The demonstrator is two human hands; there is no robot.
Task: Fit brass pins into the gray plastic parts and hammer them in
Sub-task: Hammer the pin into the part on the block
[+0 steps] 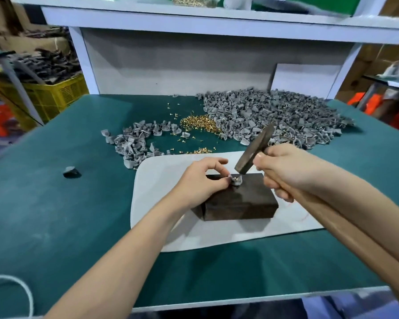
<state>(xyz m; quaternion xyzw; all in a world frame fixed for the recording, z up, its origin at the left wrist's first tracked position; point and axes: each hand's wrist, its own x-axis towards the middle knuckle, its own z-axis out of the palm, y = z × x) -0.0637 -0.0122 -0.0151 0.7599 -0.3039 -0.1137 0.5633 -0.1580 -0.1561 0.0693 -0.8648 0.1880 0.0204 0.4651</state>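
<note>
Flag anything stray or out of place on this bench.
One gray plastic part lies alone on the green table's left side, apart from the small pile and the large pile. Loose brass pins are scattered beyond their heap.

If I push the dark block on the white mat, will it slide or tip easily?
The block looks low and wide, so tipping seems unlikely. It serves as an anvil under the hammer, so it is likely heavy and slow to slide.
</note>
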